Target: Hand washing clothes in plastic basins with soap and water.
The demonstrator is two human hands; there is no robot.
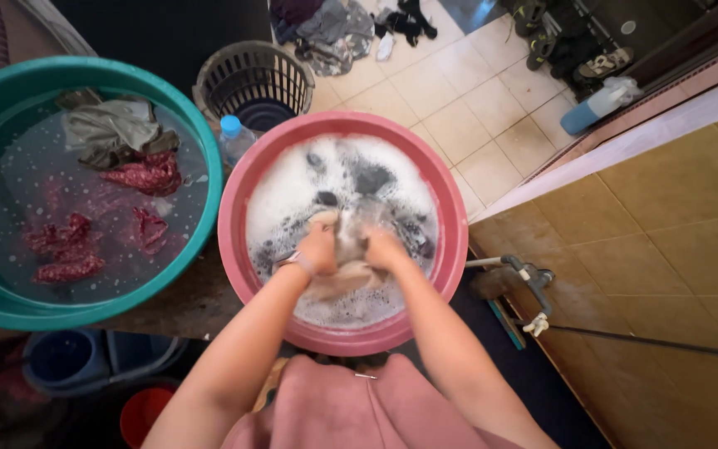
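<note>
Both forearms stretched forward into pink basin (238, 249). Left hand (319, 248) and right hand (386, 248) side by side, each fisted on beige cloth (344, 270) bunched between them in suds. Left of hands: teal basin (201, 141) holding red garments (147, 175). Beyond: clear bottle (234, 141), blue cap; dark laundry basket (253, 79). Far right: blue-white bottle (596, 104) lying on tiles.

My arms are bare from the elbow down — no sleeves reach them. On my left hand (319, 248) side I wear a thin band at the wrist, pale with a small silvery face. My right hand (386, 248) carries nothing. Below, I wear a dusty pink garment (351, 411) — soft, folded, with one small metal pin.
</note>
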